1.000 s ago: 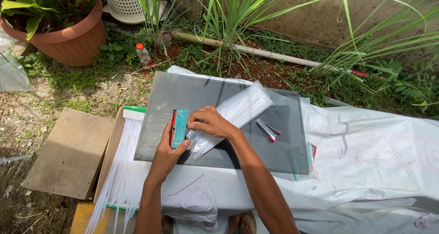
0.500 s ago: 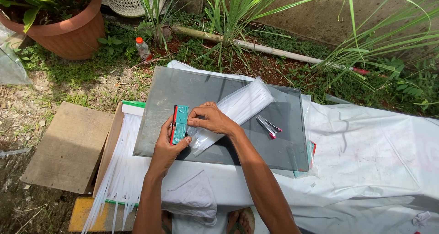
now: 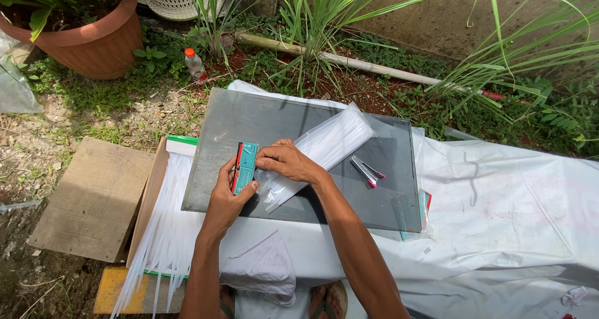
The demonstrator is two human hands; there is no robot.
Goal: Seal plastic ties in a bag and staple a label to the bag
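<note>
Bright outdoor daylight from above, sharp throughout. The white sheet (image 3: 499, 213) is nearly washed out by glare. The forearms cast hard, dark shadows on the grey pane (image 3: 249, 119). Grass blades bend slightly toward the edges from wide-angle distortion. No motion blur.

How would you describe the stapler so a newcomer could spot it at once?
Start at the grey glass sheet lying on the white cloth. On its right part, just beyond the clear bag of white strips under the right hand, lies the stapler. It is the only small silver tool there, with pink trim, lying untouched.
</note>
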